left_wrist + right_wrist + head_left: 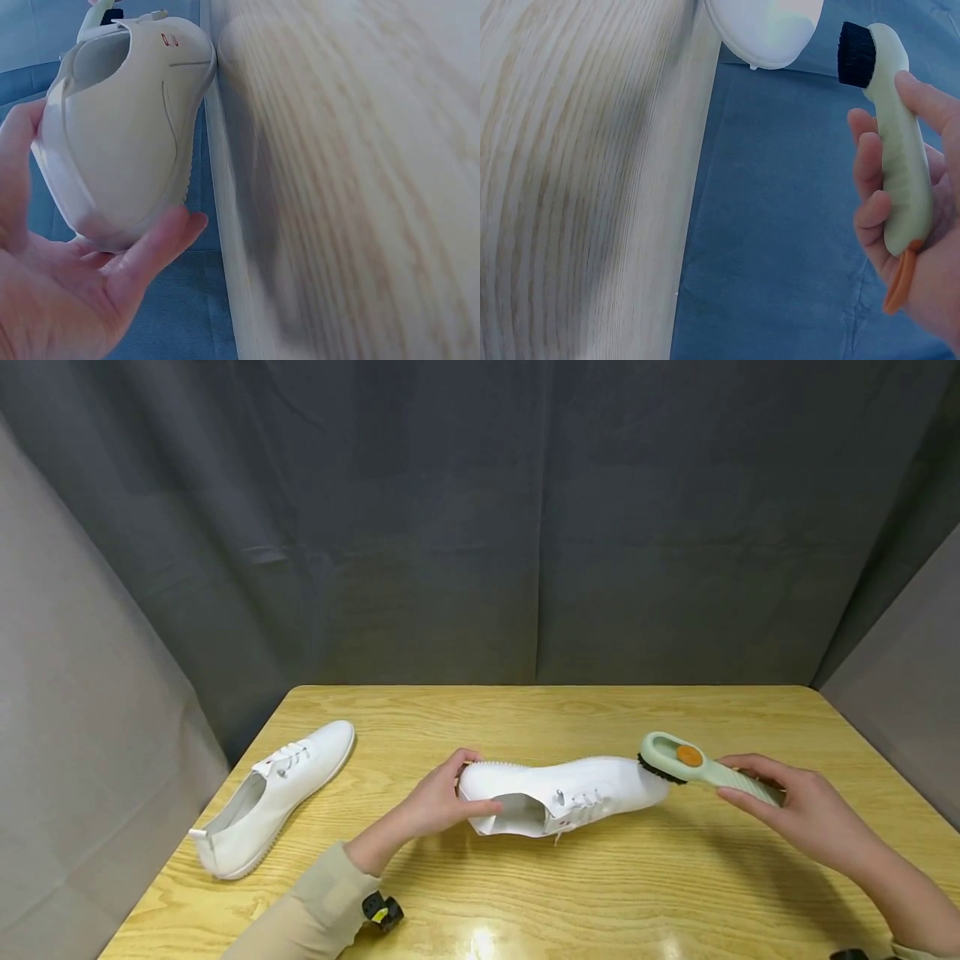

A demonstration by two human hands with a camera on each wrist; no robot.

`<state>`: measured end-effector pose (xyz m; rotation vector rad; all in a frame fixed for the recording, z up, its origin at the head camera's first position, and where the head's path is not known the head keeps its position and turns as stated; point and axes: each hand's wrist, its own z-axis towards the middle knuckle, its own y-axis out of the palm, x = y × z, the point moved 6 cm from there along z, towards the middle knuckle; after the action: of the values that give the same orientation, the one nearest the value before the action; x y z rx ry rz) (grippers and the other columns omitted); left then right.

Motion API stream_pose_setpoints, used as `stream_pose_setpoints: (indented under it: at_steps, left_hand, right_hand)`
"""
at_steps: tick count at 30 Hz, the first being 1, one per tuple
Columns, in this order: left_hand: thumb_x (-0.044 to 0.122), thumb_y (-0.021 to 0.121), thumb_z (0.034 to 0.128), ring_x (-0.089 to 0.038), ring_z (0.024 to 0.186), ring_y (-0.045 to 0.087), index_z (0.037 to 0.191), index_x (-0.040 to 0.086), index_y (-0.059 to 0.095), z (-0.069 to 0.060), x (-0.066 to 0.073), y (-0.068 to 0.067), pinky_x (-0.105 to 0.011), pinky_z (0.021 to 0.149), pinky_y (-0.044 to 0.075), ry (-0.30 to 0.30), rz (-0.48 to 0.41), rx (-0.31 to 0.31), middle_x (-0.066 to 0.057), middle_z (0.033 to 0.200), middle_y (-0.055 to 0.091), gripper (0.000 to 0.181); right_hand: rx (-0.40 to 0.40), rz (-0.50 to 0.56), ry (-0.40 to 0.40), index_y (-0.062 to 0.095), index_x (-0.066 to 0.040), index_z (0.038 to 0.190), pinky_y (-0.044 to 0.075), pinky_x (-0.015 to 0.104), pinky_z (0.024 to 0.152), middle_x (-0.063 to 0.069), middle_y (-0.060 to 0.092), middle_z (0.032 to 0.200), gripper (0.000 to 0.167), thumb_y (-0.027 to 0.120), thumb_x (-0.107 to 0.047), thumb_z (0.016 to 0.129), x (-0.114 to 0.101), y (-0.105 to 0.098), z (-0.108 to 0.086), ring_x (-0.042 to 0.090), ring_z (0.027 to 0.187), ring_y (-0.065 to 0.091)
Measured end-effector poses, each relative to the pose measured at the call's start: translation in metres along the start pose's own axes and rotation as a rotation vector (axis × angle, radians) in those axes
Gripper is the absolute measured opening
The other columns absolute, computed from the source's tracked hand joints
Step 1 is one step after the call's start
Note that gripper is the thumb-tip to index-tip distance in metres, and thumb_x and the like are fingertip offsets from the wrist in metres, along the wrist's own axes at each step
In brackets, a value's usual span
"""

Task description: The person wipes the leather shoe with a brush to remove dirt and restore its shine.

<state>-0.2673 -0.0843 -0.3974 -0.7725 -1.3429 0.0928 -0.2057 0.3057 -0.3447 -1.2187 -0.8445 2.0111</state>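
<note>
A white lace-up shoe [592, 781] lies tilted on its side, toe to the right, its opening facing the front edge. The left hand [438, 802] grips its heel, thumb at the opening; in the left wrist view the left hand [82, 285] has its fingers round the heel [112, 180]. A pale green brush [697, 768] with an orange button is held by its handle in the right hand [810, 818], black bristles down at the shoe's toe. In the right wrist view the right hand [922, 187] curls round the handle [904, 165], bristles apart from the toe [772, 30].
Another white shoe [281, 793] rests at the left of the wooden table [420, 718], toe pointing to the back. Dark grey curtain [420, 527] hangs behind the table, with lighter cloth [82, 710] at the sides.
</note>
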Motion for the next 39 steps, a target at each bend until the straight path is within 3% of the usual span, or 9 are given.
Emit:
stream_pose_setpoints:
  at_steps: [10,15,20,24,27,31,39]
  left_hand:
    - [0.017,0.084,0.0752,-0.026,0.106,0.056,0.134,0.001,0.043,-0.002,-0.001,0.001,-0.037,0.081,0.051,0.013,-0.069,-0.027,-0.011,0.122,0.054,0.074]
    - [0.016,0.084,0.0731,-0.023,0.103,0.055,0.132,0.005,0.048,-0.002,0.003,0.000,-0.035,0.080,0.050,0.087,-0.043,-0.026,-0.008,0.119,0.057,0.070]
    - [0.010,0.082,0.0760,-0.026,0.108,0.053,0.139,0.007,0.037,-0.003,0.008,0.001,-0.037,0.083,0.050,0.146,-0.074,-0.075,-0.011,0.129,0.049,0.078]
    - [0.006,0.080,0.0772,-0.026,0.112,0.050,0.144,0.012,0.029,-0.006,0.012,0.003,-0.039,0.087,0.048,0.197,-0.071,-0.128,-0.010,0.133,0.044,0.084]
    - [0.004,0.079,0.0768,-0.026,0.109,0.050,0.146,0.015,0.027,-0.008,0.012,0.005,-0.036,0.078,0.052,0.207,-0.076,-0.171,-0.010,0.131,0.043,0.087]
    - [0.005,0.080,0.0764,-0.028,0.109,0.052,0.146,0.016,0.027,-0.011,0.006,0.005,-0.033,0.071,0.055,0.169,-0.128,-0.203,-0.011,0.130,0.044,0.088]
    - [0.001,0.081,0.0752,-0.033,0.112,0.056,0.143,0.015,0.028,-0.012,-0.003,0.005,-0.035,0.079,0.054,0.139,-0.231,-0.196,-0.010,0.136,0.039,0.087]
  right_hand:
    - [0.000,0.004,-0.014,0.067,-0.012,0.115,0.036,0.022,0.056,-0.002,0.065,0.093,0.030,0.075,-0.015,0.087,-0.006,0.002,0.002,0.007,0.068,0.047]
    - [-0.012,0.007,-0.009,0.067,-0.011,0.117,0.037,0.023,0.057,0.004,0.066,0.100,0.032,0.075,-0.018,0.087,-0.014,0.005,0.006,0.007,0.070,0.047]
    - [-0.038,0.042,-0.034,0.067,-0.011,0.117,0.042,0.023,0.059,0.008,0.067,0.107,0.032,0.075,-0.019,0.087,-0.032,0.015,0.011,0.006,0.075,0.052]
    - [-0.027,0.071,-0.084,0.068,-0.011,0.116,0.045,0.021,0.063,0.007,0.068,0.109,0.032,0.076,-0.017,0.086,-0.051,0.024,0.017,0.004,0.081,0.057]
    - [0.000,0.088,-0.150,0.068,-0.013,0.115,0.047,0.020,0.065,0.005,0.068,0.109,0.033,0.078,-0.014,0.084,-0.070,0.029,0.022,0.004,0.084,0.059]
    - [0.030,0.090,-0.258,0.069,-0.016,0.115,0.048,0.024,0.067,-0.001,0.069,0.108,0.036,0.080,-0.014,0.081,-0.101,0.040,0.027,0.007,0.087,0.061]
    - [0.012,0.102,-0.393,0.069,-0.015,0.113,0.052,0.029,0.067,-0.005,0.069,0.106,0.034,0.080,-0.020,0.081,-0.145,0.082,0.037,0.006,0.085,0.063]
